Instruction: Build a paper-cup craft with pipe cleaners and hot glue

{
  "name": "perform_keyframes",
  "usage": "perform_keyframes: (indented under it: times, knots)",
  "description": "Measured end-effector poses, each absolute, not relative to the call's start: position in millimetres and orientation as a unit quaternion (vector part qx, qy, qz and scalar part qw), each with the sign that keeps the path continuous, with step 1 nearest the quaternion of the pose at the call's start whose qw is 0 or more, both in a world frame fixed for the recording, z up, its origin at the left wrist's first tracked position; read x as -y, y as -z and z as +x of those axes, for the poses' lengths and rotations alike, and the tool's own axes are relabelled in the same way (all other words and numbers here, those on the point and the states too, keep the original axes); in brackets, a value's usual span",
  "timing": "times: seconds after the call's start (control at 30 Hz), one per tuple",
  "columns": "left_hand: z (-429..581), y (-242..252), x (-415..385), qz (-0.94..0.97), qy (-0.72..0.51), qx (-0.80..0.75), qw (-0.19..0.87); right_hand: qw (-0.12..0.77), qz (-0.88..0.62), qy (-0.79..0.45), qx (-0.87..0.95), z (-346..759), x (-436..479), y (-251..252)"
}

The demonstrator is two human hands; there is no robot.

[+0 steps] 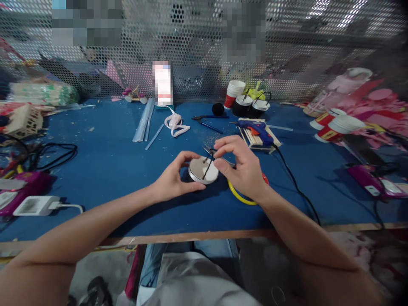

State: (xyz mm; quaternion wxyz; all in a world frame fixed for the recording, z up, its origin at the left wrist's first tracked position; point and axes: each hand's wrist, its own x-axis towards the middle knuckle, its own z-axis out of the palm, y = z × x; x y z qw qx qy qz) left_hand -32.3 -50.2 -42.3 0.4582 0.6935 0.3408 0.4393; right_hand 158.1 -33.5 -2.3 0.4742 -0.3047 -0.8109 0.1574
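My left hand [175, 178] is wrapped round the side of a small cup [195, 171] with a flat whitish top and a pale rim, thumb at the near side. A thin black cord [208, 168] rises in a loop from that top. At the loop's right side, my right hand [237, 165] has thumb and fingers closed in a pinch on the cord; the exact contact is partly hidden. Scissors with yellow and red handles [240, 199] lie beneath my right hand, mostly covered. Their metal blades show faintly behind the cup.
On the blue table [108, 170] lie a blue glue gun [259, 129] with its cable, pliers [208, 122], clear glue sticks [143, 123] and a white ribbon [174, 123]. Two black cups with cord loops [260, 108] stand behind. A white adapter [36, 205] sits at left.
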Motion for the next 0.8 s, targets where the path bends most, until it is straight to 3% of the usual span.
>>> perform_keyframes:
  times: [0.3, 0.8]
  knots:
    - [-30.7, 45.4, 53.2, 0.675, -0.478, -0.399, 0.396, 0.359, -0.265, -0.119, 0.887, 149.3, 35.1, 9.6]
    - [-30.2, 48.0, 50.8, 0.680, -0.473, -0.377, 0.413, 0.340, -0.256, -0.177, 0.887, 150.4, 35.1, 8.1]
